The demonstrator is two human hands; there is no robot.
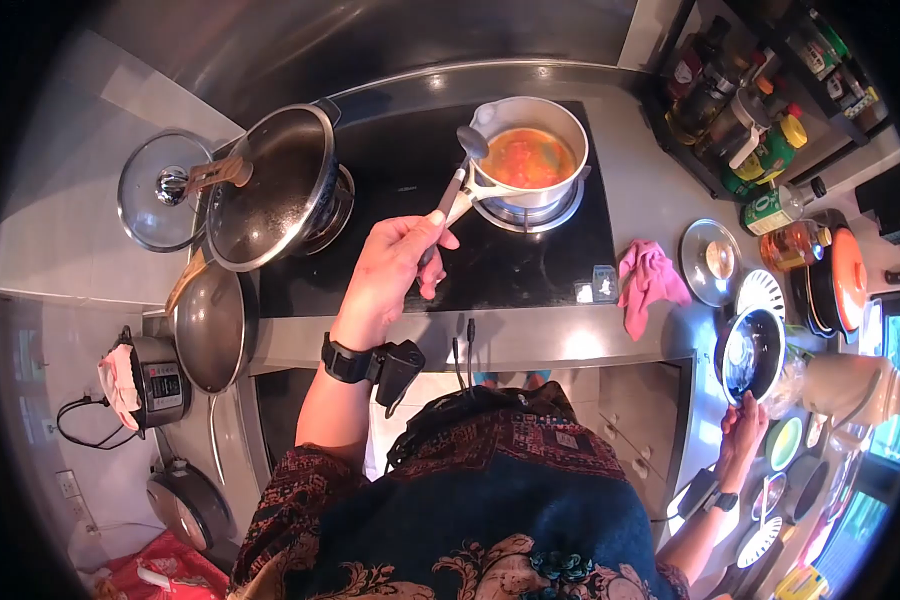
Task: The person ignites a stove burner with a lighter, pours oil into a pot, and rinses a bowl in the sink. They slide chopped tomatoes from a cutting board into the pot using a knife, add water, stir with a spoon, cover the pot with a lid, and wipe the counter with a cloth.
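Observation:
My left hand (400, 258) is closed round the dark handle of a spoon (473, 143). The spoon's head is raised at the left rim of a light-coloured saucepan (560, 115). Orange-red soup with red pieces (528, 160) fills the lower part of the pan, which stands on the right burner. The saucepan's handle (460, 208) passes just beside my left fingers. Over the right counter, my right hand (744, 425) grips the near edge of a white-rimmed bowl (753, 352) with a dark, shiny inside.
A large wok (275, 190) with a wooden-handled utensil sits on the left burner, beside a glass lid (165, 190). A frying pan (210, 325) lies nearer. Right of the stove are a pink cloth (650, 285), another glass lid (710, 260) and several bottles (770, 155).

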